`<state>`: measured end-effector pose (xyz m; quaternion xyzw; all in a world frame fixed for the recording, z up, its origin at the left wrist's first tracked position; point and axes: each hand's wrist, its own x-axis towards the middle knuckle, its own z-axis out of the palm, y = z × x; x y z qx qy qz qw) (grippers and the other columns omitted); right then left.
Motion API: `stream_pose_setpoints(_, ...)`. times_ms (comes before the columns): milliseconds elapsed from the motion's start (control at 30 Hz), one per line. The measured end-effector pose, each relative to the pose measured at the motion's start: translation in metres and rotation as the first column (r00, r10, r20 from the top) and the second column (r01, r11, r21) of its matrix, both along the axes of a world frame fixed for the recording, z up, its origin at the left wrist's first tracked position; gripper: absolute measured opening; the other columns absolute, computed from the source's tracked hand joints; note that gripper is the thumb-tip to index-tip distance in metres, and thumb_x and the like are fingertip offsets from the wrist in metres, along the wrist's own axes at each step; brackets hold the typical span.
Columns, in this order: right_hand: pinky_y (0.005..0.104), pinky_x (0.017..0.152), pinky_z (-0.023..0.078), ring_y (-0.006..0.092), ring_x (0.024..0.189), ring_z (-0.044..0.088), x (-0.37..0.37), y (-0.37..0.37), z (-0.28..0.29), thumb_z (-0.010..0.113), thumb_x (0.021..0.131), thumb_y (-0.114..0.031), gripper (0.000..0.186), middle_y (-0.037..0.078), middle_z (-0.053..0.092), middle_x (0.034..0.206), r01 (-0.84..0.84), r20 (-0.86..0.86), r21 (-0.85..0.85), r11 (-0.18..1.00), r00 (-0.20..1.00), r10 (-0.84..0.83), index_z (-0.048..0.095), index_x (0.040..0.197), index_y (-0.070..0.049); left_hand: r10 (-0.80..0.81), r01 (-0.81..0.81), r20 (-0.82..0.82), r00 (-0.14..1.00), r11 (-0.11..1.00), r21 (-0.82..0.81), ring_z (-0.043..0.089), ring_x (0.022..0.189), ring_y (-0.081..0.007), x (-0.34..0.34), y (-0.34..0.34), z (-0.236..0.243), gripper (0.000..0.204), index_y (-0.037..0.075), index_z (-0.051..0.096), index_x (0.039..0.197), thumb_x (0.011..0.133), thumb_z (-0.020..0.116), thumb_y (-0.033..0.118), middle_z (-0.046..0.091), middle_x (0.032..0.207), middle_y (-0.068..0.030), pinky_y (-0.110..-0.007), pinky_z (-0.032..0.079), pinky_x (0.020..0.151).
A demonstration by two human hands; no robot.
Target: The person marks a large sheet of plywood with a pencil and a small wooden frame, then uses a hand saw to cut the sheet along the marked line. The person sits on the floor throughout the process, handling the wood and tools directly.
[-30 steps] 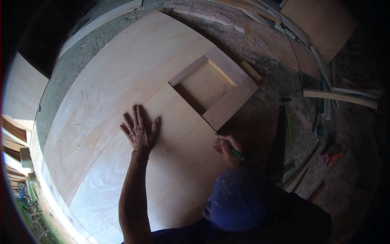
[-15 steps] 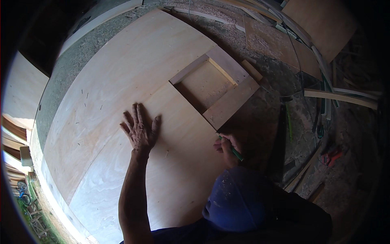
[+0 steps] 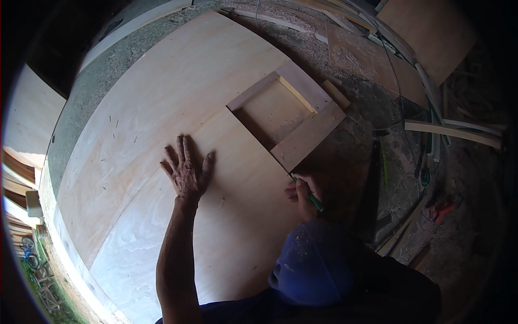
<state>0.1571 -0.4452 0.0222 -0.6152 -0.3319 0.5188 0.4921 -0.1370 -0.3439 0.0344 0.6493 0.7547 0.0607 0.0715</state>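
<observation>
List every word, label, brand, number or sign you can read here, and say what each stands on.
None can be read.
Wooden panel: a few short dark marks, forming no legible letters or numbers.
Slim green tool in the right hand: any print is too small to read.
Blue cap: no lettering visible.

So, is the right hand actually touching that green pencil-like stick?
Touching. The head view shows the right hand closed around the green stick, whose two ends poke out on either side of the grip.
</observation>
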Motion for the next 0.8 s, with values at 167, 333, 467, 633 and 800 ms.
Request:
stream_pose_setpoints(167,0.0298,0.066,0.056,0.0178,0.085,0.068,0.001,0.004,0.008,0.051,0.106,-0.035,0.043,0.012,0.064,0.107,0.062,0.052,0.064,0.996,0.997,-0.065,0.05,0.137,-0.005,-0.067,0.067,0.014,0.998,0.998,0.016,0.007,0.153,-0.0458,-0.003,0.001,-0.003,0.096,0.007,0.022,0.16,0.094,0.042,0.073,0.017,0.167,-0.0158,-0.064,0.004,0.12)
stream_pose_setpoints(333,0.0289,0.068,0.056,0.0154,0.079,0.065,0.014,0.007,0.012,0.048,0.106,-0.042,0.049,0.011,0.063,0.111,-0.072,0.154,-0.023,0.997,0.985,0.075,0.044,0.142,-0.008,-0.298,0.297,0.103,0.949,0.954,0.03,0.01,0.154,-0.0428,-0.065,-0.03,0.001,0.088,0.007,0.02,0.16,0.097,0.053,0.059,0.017,0.166,-0.0184,-0.055,0.013,0.124)
stream_pose_setpoints(467,0.0309,0.072,0.054,0.0183,0.086,0.063,0.032,0.011,0.0,0.051,0.103,-0.05,0.057,0.011,0.063,0.112,-0.191,0.157,-0.005,0.982,0.969,0.189,0.039,0.142,-0.01,-0.091,0.103,0.077,0.993,0.979,-0.174,0.003,0.155,-0.041,-0.165,-0.114,0.018,0.091,0.012,0.013,0.162,0.097,0.048,0.065,0.01,0.168,-0.0146,-0.055,0.012,0.125)
stream_pose_setpoints(633,0.0273,0.059,0.053,0.0176,0.081,0.063,0.051,0.033,-0.015,0.052,0.103,-0.048,0.054,0.011,0.063,0.11,-0.386,0.367,0.1,0.917,0.871,0.327,0.044,0.137,-0.008,0.368,-0.343,0.033,0.929,0.893,-0.29,0.001,0.154,-0.0443,-0.271,-0.24,0.028,0.098,0.01,0.011,0.162,0.094,0.047,0.07,0.007,0.169,-0.0153,-0.058,0.008,0.123)
stream_pose_setpoints(800,0.0237,0.056,0.05,0.014,0.072,0.062,0.055,0.119,0.014,0.054,0.103,-0.045,0.051,0.009,0.064,0.109,-0.546,0.57,0.115,0.83,0.721,0.395,0.047,0.137,-0.008,0.71,-0.697,0.017,0.704,0.695,-0.176,0.005,0.153,-0.0475,-0.341,-0.333,0.016,0.1,0.007,0.014,0.16,0.091,0.047,0.072,0.01,0.168,-0.0167,-0.062,0.009,0.122)
